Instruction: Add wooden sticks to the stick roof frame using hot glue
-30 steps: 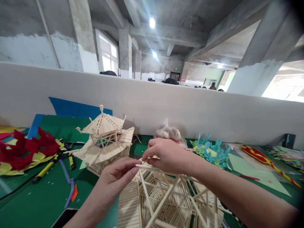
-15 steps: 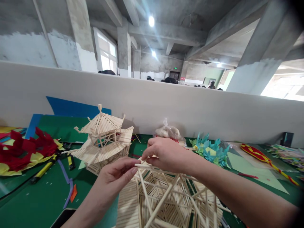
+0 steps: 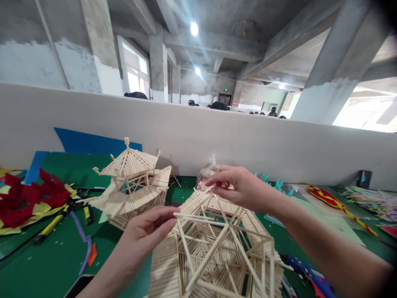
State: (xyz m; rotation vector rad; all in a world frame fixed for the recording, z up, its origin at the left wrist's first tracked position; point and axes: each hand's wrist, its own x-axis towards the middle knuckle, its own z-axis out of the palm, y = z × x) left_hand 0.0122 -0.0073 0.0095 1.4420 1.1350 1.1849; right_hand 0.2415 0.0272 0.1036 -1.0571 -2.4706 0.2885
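A model framework of thin wooden sticks (image 3: 214, 244) stands before me, its slatted panels flaring out around an open lattice. At its left corner, my left hand (image 3: 149, 236) pinches the end of a stick between thumb and forefinger. My right hand (image 3: 245, 188) reaches over the far side, fingers curled and closed at the end of a thin stick (image 3: 198, 200) that slants across the far left panel. The fingertips partly hide that end. Left of the framework rests a tiered stick pavilion (image 3: 133, 182) with a pointed roof.
A white partition (image 3: 248, 140) rises behind the green table (image 3: 118, 260). Red and yellow paper shapes (image 3: 37, 203) and a yellow cutter (image 3: 51, 225) lie left. A tied plastic bag (image 3: 206, 171) sits behind the framework. A blue glue gun (image 3: 310, 271) is at right, near a red-yellow ornament (image 3: 325, 196).
My right hand has moved right and away from my left, along the far side of the framework, uncovering more sticks. My left hand stays at the left corner. The view has shifted slightly.
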